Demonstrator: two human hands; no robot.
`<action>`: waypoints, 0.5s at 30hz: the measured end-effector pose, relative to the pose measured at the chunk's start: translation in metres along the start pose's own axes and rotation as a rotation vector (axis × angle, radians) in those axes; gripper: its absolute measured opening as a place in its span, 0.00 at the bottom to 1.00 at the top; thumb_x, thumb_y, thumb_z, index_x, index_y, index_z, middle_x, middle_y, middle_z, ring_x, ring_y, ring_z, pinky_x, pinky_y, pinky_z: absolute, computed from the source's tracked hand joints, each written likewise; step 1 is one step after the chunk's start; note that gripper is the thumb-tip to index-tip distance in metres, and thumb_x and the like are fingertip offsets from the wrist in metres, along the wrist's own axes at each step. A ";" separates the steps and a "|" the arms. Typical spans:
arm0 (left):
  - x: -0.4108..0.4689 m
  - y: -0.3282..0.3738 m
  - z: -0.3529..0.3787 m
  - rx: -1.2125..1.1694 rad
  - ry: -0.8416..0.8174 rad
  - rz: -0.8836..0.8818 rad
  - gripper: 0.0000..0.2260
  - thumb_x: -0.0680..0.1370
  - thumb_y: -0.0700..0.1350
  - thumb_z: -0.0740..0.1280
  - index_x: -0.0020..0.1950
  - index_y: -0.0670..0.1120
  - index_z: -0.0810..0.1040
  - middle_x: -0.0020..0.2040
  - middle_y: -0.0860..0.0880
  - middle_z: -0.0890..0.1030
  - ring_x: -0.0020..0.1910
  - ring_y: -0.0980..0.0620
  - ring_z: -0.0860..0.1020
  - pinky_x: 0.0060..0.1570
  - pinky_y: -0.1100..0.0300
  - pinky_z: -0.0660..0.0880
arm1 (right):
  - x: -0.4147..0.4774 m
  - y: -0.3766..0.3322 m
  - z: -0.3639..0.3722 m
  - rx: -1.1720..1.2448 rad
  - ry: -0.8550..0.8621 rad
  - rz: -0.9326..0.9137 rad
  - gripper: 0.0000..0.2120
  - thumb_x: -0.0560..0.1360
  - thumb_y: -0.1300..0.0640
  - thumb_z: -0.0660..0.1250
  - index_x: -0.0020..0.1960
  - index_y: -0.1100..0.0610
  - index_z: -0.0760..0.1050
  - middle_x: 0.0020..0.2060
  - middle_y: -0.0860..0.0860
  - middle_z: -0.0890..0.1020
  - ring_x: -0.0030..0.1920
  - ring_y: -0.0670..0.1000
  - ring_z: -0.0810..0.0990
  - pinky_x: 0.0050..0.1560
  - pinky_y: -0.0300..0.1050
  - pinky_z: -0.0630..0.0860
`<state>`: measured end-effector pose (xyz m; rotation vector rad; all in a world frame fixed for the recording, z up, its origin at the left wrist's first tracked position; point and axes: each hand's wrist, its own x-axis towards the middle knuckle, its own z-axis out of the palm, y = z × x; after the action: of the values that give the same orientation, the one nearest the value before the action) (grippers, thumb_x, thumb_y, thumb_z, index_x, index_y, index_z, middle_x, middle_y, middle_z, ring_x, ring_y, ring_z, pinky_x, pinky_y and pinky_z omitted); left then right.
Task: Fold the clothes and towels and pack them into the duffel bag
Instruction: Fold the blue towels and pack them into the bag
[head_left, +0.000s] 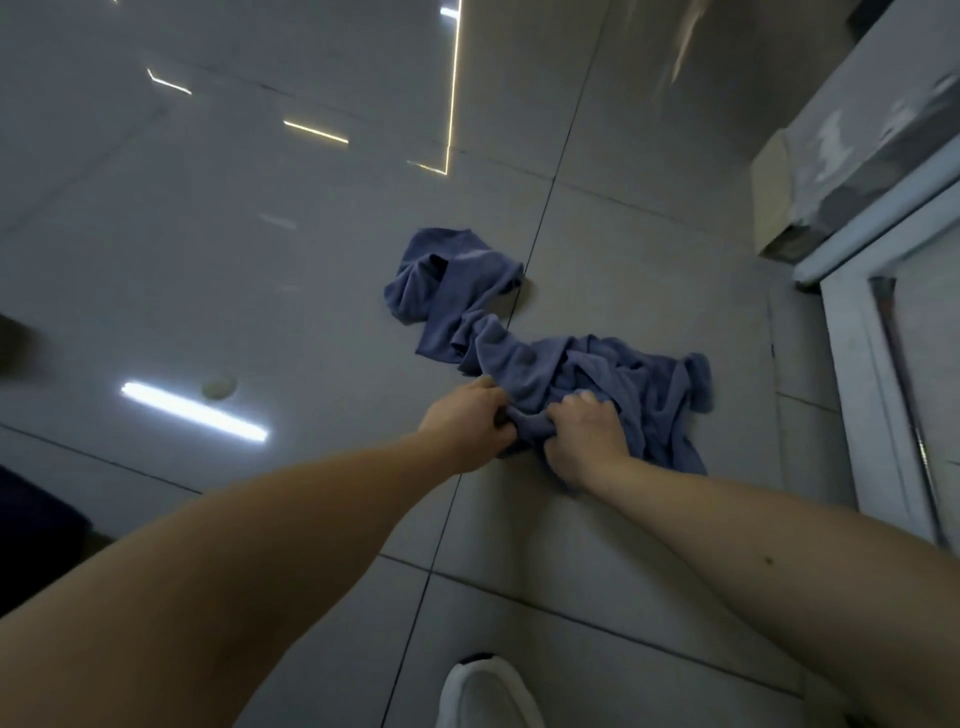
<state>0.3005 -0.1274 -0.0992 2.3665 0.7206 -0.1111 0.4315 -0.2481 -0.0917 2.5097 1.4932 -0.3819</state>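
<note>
A crumpled blue towel (524, 338) lies stretched out on the grey tiled floor, its far end bunched near the tile joint. My left hand (470, 423) grips the towel's near edge with curled fingers. Right beside it, my right hand (584, 441) also grips a fold of the same near edge. Both arms reach down from the bottom of the view. No duffel bag shows in the view.
The glossy floor tiles (260, 260) reflect ceiling lights. A white door frame (872, 415) and a pale box-like unit (831, 171) stand at the right. My white shoe (485, 696) is at the bottom centre. Something dark (31, 535) sits at the left edge.
</note>
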 end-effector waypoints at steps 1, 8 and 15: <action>-0.005 0.007 -0.010 -0.049 0.025 0.023 0.14 0.78 0.50 0.65 0.35 0.52 0.63 0.44 0.50 0.68 0.37 0.50 0.68 0.37 0.55 0.66 | -0.002 0.001 -0.015 0.038 0.032 0.005 0.02 0.77 0.56 0.61 0.49 0.55 0.70 0.55 0.56 0.78 0.61 0.60 0.71 0.58 0.52 0.67; -0.031 0.063 -0.099 -0.322 0.254 0.141 0.18 0.78 0.46 0.70 0.33 0.46 0.66 0.30 0.48 0.68 0.31 0.51 0.64 0.35 0.55 0.63 | -0.022 0.022 -0.130 0.199 0.340 0.019 0.06 0.77 0.60 0.60 0.53 0.57 0.71 0.48 0.63 0.81 0.47 0.65 0.78 0.44 0.52 0.64; -0.065 0.122 -0.206 -0.436 0.480 0.164 0.14 0.76 0.42 0.73 0.37 0.47 0.69 0.31 0.48 0.73 0.29 0.53 0.73 0.24 0.64 0.70 | -0.061 0.005 -0.247 0.377 0.618 0.004 0.03 0.79 0.59 0.59 0.50 0.58 0.69 0.44 0.62 0.79 0.42 0.63 0.77 0.38 0.51 0.67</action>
<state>0.2885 -0.1091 0.1476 2.0255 0.6776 0.6402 0.4382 -0.2276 0.1620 3.1204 1.7458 0.1566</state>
